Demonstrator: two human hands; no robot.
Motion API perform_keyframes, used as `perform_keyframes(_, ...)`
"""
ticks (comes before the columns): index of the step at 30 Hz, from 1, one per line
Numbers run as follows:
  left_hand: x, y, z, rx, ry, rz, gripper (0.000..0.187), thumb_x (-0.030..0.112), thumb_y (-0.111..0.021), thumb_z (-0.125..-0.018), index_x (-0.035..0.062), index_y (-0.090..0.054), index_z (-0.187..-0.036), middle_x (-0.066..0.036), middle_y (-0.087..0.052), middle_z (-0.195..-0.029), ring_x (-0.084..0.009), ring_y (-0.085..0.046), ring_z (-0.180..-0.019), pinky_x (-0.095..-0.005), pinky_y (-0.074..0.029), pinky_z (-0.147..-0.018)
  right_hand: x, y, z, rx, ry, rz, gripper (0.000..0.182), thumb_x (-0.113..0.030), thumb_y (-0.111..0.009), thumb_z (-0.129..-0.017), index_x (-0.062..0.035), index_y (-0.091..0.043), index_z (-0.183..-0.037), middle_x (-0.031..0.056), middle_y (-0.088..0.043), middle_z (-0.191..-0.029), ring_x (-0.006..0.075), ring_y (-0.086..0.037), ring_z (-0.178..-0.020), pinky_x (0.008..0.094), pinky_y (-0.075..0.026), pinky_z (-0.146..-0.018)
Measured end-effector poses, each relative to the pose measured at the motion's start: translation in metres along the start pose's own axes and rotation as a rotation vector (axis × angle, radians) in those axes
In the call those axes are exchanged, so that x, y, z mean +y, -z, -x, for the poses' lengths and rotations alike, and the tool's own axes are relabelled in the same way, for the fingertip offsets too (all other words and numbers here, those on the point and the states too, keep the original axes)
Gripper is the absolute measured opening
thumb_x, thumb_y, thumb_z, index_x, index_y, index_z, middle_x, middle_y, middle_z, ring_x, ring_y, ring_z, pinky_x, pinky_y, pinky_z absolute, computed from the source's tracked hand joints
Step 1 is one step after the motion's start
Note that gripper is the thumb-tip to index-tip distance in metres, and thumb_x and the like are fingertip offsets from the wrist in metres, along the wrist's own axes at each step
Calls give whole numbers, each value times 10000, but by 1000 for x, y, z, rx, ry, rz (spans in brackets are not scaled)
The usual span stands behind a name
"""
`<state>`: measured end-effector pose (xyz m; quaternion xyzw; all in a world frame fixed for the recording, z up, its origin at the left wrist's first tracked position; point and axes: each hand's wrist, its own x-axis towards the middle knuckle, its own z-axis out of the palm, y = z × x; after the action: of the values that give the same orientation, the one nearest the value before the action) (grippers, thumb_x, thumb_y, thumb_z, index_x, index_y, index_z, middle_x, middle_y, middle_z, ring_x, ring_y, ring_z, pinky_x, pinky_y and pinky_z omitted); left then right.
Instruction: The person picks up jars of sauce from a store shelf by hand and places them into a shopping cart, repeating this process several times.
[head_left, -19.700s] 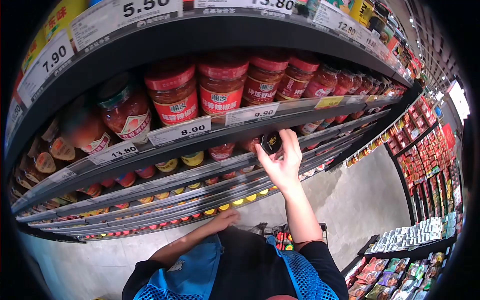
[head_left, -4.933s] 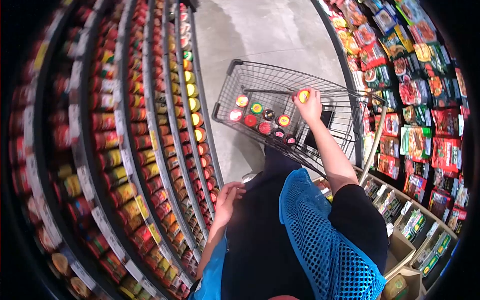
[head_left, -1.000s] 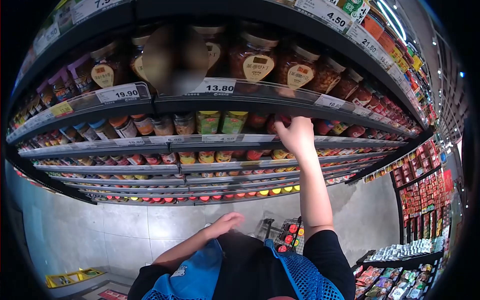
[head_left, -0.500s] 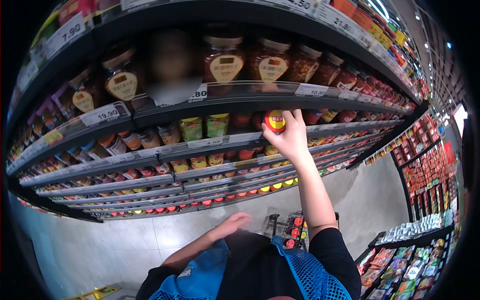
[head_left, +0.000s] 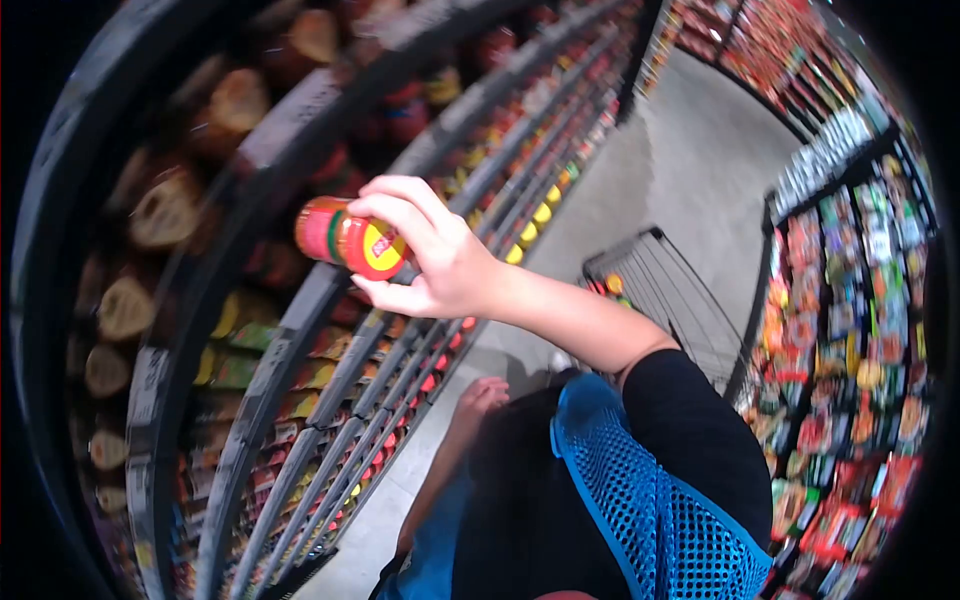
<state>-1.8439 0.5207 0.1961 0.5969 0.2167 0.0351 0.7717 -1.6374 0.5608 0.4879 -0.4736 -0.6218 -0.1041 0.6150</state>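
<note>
At the far left, dark metal store shelves (head_left: 300, 300) curve across the view, packed with blurred glass jars with tan oval labels (head_left: 165, 210) on the upper tiers and rows of smaller red and yellow lidded jars (head_left: 540, 215) on the lower tiers running off toward the aisle. Just in front of these shelves the right hand (head_left: 440, 260) holds a small red jar with a yellow-and-red round label (head_left: 350, 240), tipped on its side so that its lid end points left toward the shelves; the fingers (head_left: 400, 205) curl over the top of the jar and the thumb presses from below, so they are clamped on it, and the jar is clear of the shelf edge, up in the air. Lower down, near the middle, the left hand (head_left: 480, 395) hangs close to the body beside the dark shirt, its fingers loosely bent and holding nothing. The person wears a bright blue mesh vest (head_left: 640, 500) over the black short-sleeved top. To the right of the raised forearm, a grey wire shopping cart (head_left: 670, 290) stands on the pale grey floor (head_left: 690, 150), with a few small round lids showing inside it near its left rim. At the far right, another shelving unit carries colourful red, green and yellow flat packets (head_left: 850, 300) in dense rows.
</note>
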Motion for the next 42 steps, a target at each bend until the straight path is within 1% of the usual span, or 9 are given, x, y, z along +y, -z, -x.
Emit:
perform_keyframes(3, -29, 0, -16, -54, 87, 269, 348, 219, -532, -986, 49, -523, -1289, -72, -643, -1173, -148, -636, -976, -269, -475, -840, -3, 48, 16, 118, 65, 187, 653, -144, -837, -649, -37, -530, -1215, 177, -493, -1191, 333, -583, -1045, 381, -526, -879)
perform_keyframes(8, -10, -9, -36, -141, 251, 192, 315, 219, -498, -1020, 50, -506, -1287, -98, -612, -1211, -185, -631, -1030, -287, -481, -869, 18, 165, 79, 174, -199, 411, 604, -153, -826, -656, -60, -579, -1200, 174, -601, -1102, 302, -624, -1016, 379, -535, -870)
perform_keyframes(10, -6, -16, -47, -126, 308, 179, 302, 216, -512, -1008, 55, -536, -1262, -89, -627, -1202, -172, -630, -1017, -266, -465, -847, 23, 209, 120, 277, -546, 461, 582, -152, -814, -668, -64, -578, -1193, 154, -631, -1072, 297, -644, -997, 387, -541, -860)
perform_keyframes(14, -7, -23, -68, -170, 410, 46, 317, 223, -504, -1012, 55, -526, -1281, -93, -625, -1209, -166, -623, -1023, -273, -465, -851, 62, 300, 213, 284, -779, 897, 541, -163, -799, -697, -44, -567, -1171, 156, -632, -1076, 313, -646, -967, 377, -531, -853)
perform_keyframes(18, -3, -32, -82, -189, 499, -42, 346, 243, -501, -1017, 51, -513, -1305, -99, -624, -1209, -164, -616, -1022, -287, -468, -864, 136, 353, 336, 393, -1155, 1002, 518, -225, -781, -713, -39, -563, -1144, 189, -636, -1058, 353, -632, -991, 434, -512, -851)
perform_keyframes(23, 7, -53, -98, -124, 710, -104, 347, 235, -493, -1019, 25, -514, -1294, -109, -620, -1211, -179, -615, -1042, -306, -474, -899, 240, 355, 477, 490, -1416, 985, 566, -270, -773, -717, -50, -526, -1177, 201, -622, -1088, 395, -604, -1011, 465, -498, -853)
perform_keyframes(30, -8, -69, -116, 22, 833, -95, 354, 236, -478, -1023, 13, -511, -1296, -120, -614, -1232, -196, -620, -1059, -303, -491, -895, 345, 351, 556, 514, -1919, 900, 653, -364, -756, -744, -87, -496, -1276, 184, -607, -1207, 364, -592, -1128, 484, -506, -901)
perform_keyframes(35, -17, -71, -117, 33, 931, -101, 387, 286, -480, -1023, 36, -498, -1319, -118, -608, -1257, -196, -622, -1072, -303, -488, -891, 386, 348, 588, 391, -1844, 879, 647, -381, -747, -762, -95, -471, -1272, 198, -582, -1225, 373, -602, -1105, 475, -501, -916)
perform_keyframes(42, -18, -71, -131, 58, 949, -92, 408, 318, -493, -1018, 44, -498, -1320, -130, -605, -1261, -204, -625, -1068, -309, -486, -880, 404, 336, 592, 369, -1953, 849, 665, -364, -790, -741, -98, -461, -1254, 209, -603, -1161, 417, -607, -1051, 483, -498, -881)
